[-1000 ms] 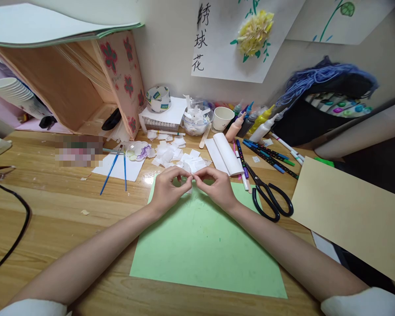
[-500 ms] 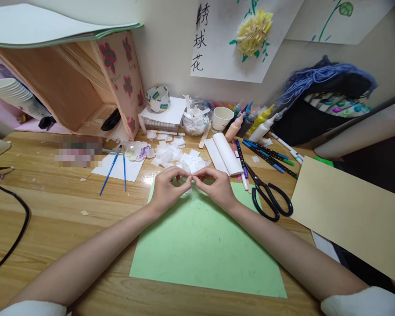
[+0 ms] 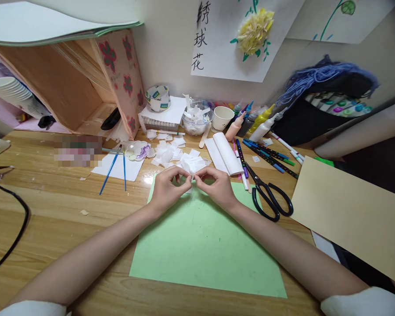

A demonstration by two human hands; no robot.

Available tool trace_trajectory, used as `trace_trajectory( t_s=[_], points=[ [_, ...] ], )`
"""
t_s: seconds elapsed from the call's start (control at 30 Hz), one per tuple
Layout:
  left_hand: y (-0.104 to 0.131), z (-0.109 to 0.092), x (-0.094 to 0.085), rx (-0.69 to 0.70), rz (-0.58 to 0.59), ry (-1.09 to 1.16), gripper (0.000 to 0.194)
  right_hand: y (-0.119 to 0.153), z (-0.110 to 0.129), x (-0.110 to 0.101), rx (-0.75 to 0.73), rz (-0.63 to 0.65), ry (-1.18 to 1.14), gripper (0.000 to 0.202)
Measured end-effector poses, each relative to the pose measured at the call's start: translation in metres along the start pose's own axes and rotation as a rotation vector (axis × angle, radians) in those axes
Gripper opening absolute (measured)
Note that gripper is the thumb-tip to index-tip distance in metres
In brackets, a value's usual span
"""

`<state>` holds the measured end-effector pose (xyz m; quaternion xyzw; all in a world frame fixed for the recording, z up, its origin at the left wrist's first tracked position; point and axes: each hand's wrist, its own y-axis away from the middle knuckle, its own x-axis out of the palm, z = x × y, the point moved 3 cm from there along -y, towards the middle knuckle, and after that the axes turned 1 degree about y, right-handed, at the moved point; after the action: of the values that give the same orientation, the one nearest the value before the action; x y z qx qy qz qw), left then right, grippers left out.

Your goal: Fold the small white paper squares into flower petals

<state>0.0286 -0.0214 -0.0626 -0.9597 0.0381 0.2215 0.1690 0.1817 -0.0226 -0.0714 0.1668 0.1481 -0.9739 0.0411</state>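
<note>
My left hand (image 3: 170, 189) and my right hand (image 3: 216, 188) meet fingertip to fingertip above the far edge of a green sheet of paper (image 3: 207, 254). Thumb and forefinger of each are pinched together on a small piece of white paper (image 3: 191, 175), mostly hidden by the fingertips. Just beyond the hands lies a loose heap of white paper pieces (image 3: 171, 153). A folded white sheet (image 3: 226, 153) rests behind my right hand. Black-handled scissors (image 3: 270, 197) lie to the right, over the green sheet's corner.
Two blue paintbrushes (image 3: 109, 173) lie on the left. At the back stand a bowl of paper scraps (image 3: 197, 120), a paper cup (image 3: 223, 118) and several paint bottles (image 3: 236, 127). Pens (image 3: 271, 156) and a tan board (image 3: 352, 210) occupy the right; a black cable (image 3: 23, 228) curves at left.
My fingertips have shifted very slightly apart at the white paper piece, both still pinching. The things on the table have not moved.
</note>
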Motion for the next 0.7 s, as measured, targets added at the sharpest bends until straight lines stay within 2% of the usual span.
trace_trajectory(
  t_s=[0.23, 0.7],
  points=[
    [-0.0011, 0.0006, 0.0005, -0.001, 0.011, 0.003, 0.009, -0.0009, 0.0004, -0.0008, 0.0, -0.022, 0.001, 0.008],
    [-0.0006, 0.0004, 0.0014, 0.008, 0.015, -0.028, 0.006, 0.0013, 0.0048, 0.0006, -0.079, 0.0, 0.105, 0.007]
  ],
)
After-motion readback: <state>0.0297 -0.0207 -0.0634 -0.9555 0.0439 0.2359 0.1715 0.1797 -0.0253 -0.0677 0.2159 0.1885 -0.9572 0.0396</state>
